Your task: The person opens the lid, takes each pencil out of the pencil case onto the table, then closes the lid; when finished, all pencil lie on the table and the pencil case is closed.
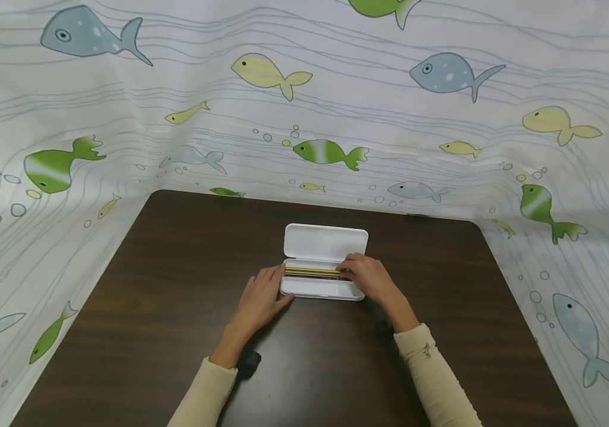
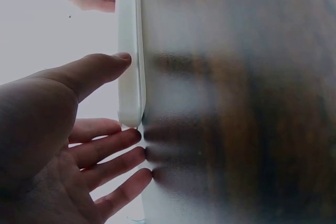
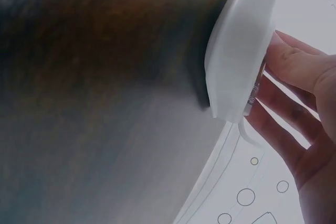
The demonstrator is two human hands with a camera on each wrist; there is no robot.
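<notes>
A white pencil case (image 1: pixel 321 289) lies on the dark table with its lid (image 1: pixel 325 242) raised at the back. Several pencils (image 1: pixel 312 273), yellow and dark red, lie lengthwise in it. My left hand (image 1: pixel 261 299) rests at the case's left end, its fingers fairly straight along that side and the thumb touching the front edge; the left wrist view shows the thumb (image 2: pixel 107 69) against the case wall. At the other end, my right hand (image 1: pixel 368 276) reaches over the rim, and its thumb and fingers pinch a pencil near its right end. The pinching fingertips are partly hidden.
The brown wooden table (image 1: pixel 176 332) extends around the case. A white sheet (image 1: pixel 379 118) printed with fish rises behind the table and along both sides. Dark wrist-worn gear (image 1: pixel 249 365) sits under the left wrist.
</notes>
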